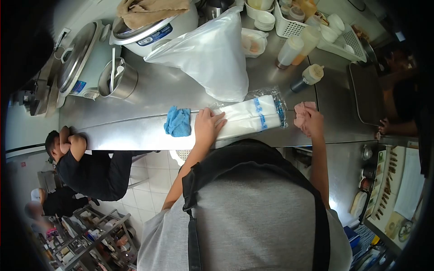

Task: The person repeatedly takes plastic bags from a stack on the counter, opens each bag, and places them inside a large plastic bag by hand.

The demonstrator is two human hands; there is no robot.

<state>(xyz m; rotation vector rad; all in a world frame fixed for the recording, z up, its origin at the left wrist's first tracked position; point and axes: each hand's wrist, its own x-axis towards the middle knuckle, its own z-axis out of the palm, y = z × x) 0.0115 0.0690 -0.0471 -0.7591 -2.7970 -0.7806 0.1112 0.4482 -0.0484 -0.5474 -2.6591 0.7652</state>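
Observation:
My left hand (207, 126) lies with fingers spread on the left end of a flat stack of white plastic bags (246, 116), which has blue print and a clear wrapper at its right end. Just left of that hand sits a crumpled blue cloth (177, 121). My right hand (315, 123) is closed on a pink cloth (302, 116), which rests on the steel counter to the right of the stack. Behind the stack stands a large, full-looking white plastic bag (217, 58); its contents cannot be made out.
On the steel counter (149, 101) stand a metal pot (118, 81) with utensils, a large rice cooker (153, 36), squeeze bottles (309, 77) and a white basket (341, 45). A dark tray (364, 95) lies at right. A seated person (97, 167) leans on the counter at left.

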